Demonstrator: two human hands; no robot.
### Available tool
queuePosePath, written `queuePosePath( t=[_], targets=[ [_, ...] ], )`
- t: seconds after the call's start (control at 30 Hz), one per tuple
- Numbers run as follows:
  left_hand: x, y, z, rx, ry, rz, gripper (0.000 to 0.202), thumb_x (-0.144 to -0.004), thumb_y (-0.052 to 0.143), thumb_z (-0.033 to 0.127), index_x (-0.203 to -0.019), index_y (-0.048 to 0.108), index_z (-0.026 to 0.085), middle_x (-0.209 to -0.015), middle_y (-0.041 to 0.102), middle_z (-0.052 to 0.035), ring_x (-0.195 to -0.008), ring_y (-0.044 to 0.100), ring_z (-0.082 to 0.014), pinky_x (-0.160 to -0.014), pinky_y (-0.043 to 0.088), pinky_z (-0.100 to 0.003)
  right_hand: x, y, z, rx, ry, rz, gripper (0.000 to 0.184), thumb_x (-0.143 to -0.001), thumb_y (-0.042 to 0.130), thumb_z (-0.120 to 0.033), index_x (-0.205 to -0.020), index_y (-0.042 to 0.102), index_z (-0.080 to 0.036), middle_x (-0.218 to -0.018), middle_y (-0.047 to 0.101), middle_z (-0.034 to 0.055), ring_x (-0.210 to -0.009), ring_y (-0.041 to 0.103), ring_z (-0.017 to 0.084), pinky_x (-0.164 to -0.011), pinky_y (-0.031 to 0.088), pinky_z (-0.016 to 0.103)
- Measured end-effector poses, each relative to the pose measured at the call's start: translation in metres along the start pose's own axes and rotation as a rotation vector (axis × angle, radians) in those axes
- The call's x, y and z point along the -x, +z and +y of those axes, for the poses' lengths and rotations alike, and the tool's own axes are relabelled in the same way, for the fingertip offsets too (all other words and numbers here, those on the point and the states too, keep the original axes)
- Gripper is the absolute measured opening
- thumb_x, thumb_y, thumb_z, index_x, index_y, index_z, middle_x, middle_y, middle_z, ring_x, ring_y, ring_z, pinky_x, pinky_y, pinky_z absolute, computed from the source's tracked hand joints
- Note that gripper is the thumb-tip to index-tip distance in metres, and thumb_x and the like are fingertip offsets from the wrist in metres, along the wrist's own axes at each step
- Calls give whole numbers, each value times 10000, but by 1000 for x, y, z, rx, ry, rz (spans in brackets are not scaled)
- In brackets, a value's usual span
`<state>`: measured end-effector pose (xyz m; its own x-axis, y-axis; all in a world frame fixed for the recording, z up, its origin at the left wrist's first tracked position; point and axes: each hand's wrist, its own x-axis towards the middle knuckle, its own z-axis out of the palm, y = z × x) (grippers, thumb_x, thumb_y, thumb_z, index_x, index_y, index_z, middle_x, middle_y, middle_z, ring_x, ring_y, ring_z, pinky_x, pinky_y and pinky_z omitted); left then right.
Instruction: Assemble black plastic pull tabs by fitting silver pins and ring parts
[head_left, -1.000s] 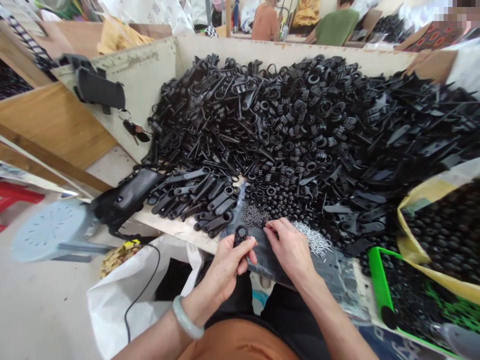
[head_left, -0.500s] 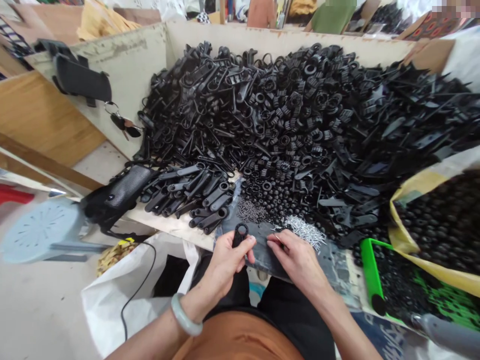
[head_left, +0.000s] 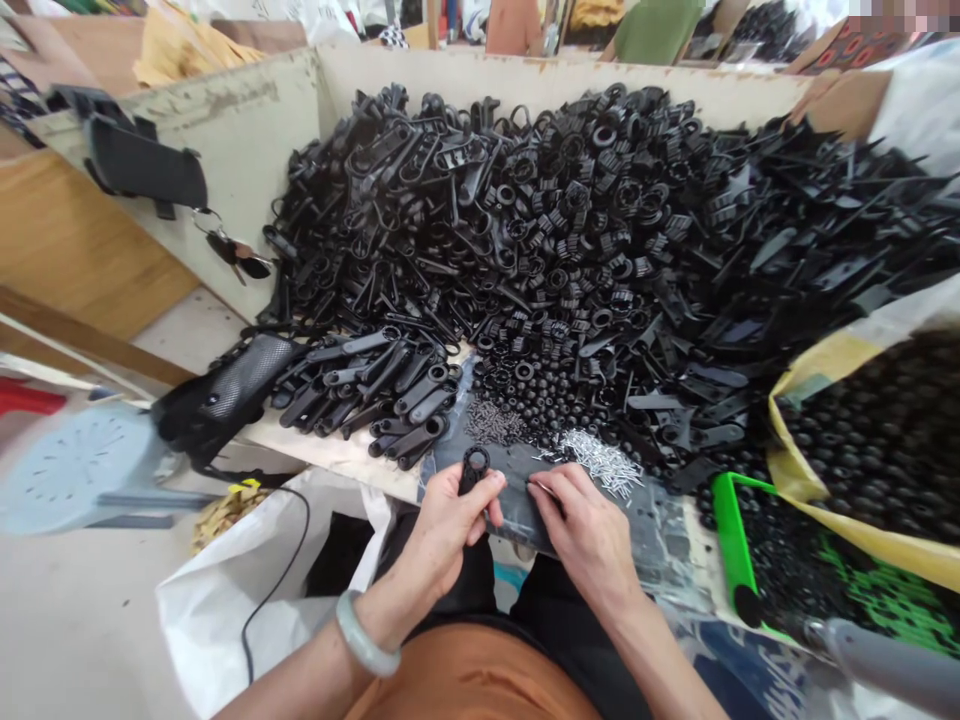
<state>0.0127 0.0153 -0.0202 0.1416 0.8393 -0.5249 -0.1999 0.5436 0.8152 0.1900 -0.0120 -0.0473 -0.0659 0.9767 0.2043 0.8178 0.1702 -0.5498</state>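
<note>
My left hand [head_left: 442, 530] is closed around a black plastic part with a ring-shaped end [head_left: 475, 462]; the ring sticks up above the thumb and the rest is hidden in the palm. Fingertips pinched together, my right hand [head_left: 589, 530] is a short way to the right, over the dark work mat [head_left: 517, 515]. Whatever is between those fingers is too small to name. Just beyond it lies a pile of silvery pins [head_left: 604, 462]. Small dark cylindrical pieces [head_left: 495, 422] and round black beads [head_left: 551, 385] are heaped farther back.
A large heap of black plastic parts [head_left: 480, 220] fills the walled bench. Ring-ended black levers [head_left: 409, 400] lie at left, near a black mesh pouch [head_left: 247, 380]. On the right are a green tray [head_left: 727, 540], a yellow-edged sack of beads [head_left: 795, 480] and a grey tool [head_left: 885, 650].
The whole view has shifted slightly, so things appear a little farther left. Both hands keep nearly the same pose, the left still holding the ring-ended part.
</note>
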Motion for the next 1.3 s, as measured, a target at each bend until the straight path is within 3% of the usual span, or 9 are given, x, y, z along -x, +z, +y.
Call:
queuePosePath(
  t=[0.13, 0.27, 0.43, 0.87, 1.13, 1.3],
  targets=[
    [0, 1, 1, -1, -8, 16, 394, -751, 807, 479, -803, 596, 150, -533, 586, 33, -382, 311, -15, -397, 161, -173, -4, -3, -2, -139, 1, -3, 215, -1048, 508, -299, -952, 694, -246, -936, 697, 36, -772, 681, 163, -694, 514, 264],
    [2, 2, 1, -11, -5, -31, 370, -771, 794, 467, -799, 597, 156, -539, 593, 29, -388, 324, -23, -397, 175, -175, -7, -14, -8, -313, -44, 3, 130, -1026, 577, -277, -1009, 702, -249, -951, 678, 35, -664, 607, 136, -624, 506, 258],
    [4, 3, 0, -38, 15, -49, 365, -785, 783, 473, -787, 595, 159, -571, 630, 6, -401, 352, -31, -399, 203, -176, -10, -22, -14, -281, -174, -17, 103, -1026, 581, -236, -1026, 684, -234, -948, 678, 36, -689, 625, 131, -632, 517, 244],
    [7, -3, -4, -138, 47, -64, 340, -812, 754, 474, -835, 639, 155, -578, 643, 0, -409, 323, -44, -410, 191, -199, -12, -27, -13, -121, -334, -52, 218, -1073, 472, -228, -1019, 682, -207, -918, 695, 57, -764, 698, 128, -643, 540, 212],
    [7, -2, -7, -211, 59, -89, 312, -853, 717, 449, -789, 628, 157, -580, 630, 12, -426, 331, -43, -434, 208, -208, -9, -30, -9, -120, -377, -78, 207, -1070, 475, -199, -1047, 680, -194, -925, 689, 52, -732, 685, 112, -643, 531, 199],
    [12, -2, 0, -221, 16, -170, 325, -844, 717, 464, -810, 624, 155, -574, 640, 3, -427, 350, -50, -430, 217, -206, -10, -34, -10, -272, -335, -107, 168, -1049, 522, -197, -1009, 685, -203, -921, 675, 49, -754, 679, 124, -642, 535, 199]
  ],
)
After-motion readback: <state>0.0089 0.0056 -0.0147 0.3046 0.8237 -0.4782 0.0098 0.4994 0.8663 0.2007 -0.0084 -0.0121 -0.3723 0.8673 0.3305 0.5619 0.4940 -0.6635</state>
